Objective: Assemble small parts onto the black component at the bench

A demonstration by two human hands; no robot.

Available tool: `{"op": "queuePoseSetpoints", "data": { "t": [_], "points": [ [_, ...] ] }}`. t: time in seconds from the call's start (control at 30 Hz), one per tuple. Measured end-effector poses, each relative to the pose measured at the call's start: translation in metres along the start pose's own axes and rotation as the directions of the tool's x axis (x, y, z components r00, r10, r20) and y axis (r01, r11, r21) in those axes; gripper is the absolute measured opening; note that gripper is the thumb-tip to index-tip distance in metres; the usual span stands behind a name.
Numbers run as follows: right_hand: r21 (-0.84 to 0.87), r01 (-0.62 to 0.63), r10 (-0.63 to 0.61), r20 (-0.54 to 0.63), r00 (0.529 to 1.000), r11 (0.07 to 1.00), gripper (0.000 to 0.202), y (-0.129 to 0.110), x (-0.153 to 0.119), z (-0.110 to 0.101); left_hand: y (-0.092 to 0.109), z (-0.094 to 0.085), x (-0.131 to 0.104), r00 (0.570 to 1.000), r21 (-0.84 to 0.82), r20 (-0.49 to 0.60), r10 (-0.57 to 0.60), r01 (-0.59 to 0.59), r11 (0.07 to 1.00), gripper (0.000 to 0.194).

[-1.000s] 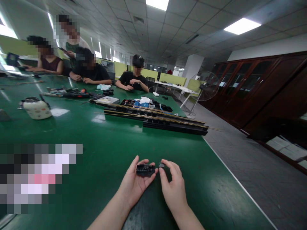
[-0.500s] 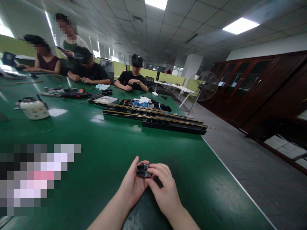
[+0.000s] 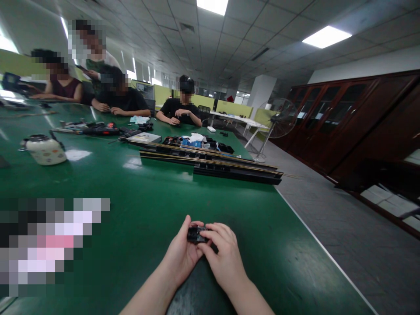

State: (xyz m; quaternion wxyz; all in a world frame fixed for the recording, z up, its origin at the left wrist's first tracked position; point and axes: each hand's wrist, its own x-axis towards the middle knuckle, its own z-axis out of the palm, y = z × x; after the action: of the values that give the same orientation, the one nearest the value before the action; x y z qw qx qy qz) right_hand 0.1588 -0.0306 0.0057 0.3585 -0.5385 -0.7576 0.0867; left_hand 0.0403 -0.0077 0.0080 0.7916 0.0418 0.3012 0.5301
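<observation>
A small black plastic-looking part (image 3: 194, 235) with an open hollow on its left side is held just above the green table. My left hand (image 3: 180, 251) cradles it from the left and below, thumb pointing up along its near-left side. From the right, my right hand (image 3: 223, 251) grips the part's right end with thumb and fingertips. That right end is partly hidden behind the fingers, and I cannot tell whether a smaller piece is pinched there.
Long black rails with thin brass-coloured rods (image 3: 238, 171) lie across the green table (image 3: 138, 245). A white patterned pot (image 3: 46, 151) stands at left, near tools (image 3: 100, 130). Several people sit or stand beyond. The table's edge runs down the right side; a fan (image 3: 274, 119) stands behind.
My right fingers have shifted slightly over the black part's right end. Both hands still hold it in nearly the same place. The view has moved very slightly.
</observation>
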Motion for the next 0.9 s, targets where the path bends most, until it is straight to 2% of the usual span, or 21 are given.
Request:
{"op": "queuePoseSetpoints", "data": {
  "t": [0.33,0.5,0.63,0.9],
  "points": [
    [0.055,-0.024,0.018,0.092,0.996,0.998,0.028,0.0014,0.0007,-0.0026,0.0001,0.0009,-0.0009,1.000,-0.026,0.011,-0.011,0.011,1.000,0.030],
    [0.173,0.019,-0.024,0.029,0.999,0.985,0.042,0.0029,-0.0001,-0.0010,0.0022,0.0010,-0.0009,0.999,-0.002,-0.011,-0.037,0.037,0.999,0.031],
    [0.192,0.007,0.000,-0.038,0.999,0.981,0.040,0.0032,-0.0008,0.0004,0.0034,0.0028,-0.0014,0.999,0.027,-0.006,-0.042,0.042,0.999,0.032],
    [0.210,0.014,-0.003,-0.051,0.999,0.978,0.039,0.0026,-0.0009,-0.0022,0.0038,0.0029,-0.0040,0.999,0.022,0.029,-0.029,0.028,0.999,0.036]
  ]
}}
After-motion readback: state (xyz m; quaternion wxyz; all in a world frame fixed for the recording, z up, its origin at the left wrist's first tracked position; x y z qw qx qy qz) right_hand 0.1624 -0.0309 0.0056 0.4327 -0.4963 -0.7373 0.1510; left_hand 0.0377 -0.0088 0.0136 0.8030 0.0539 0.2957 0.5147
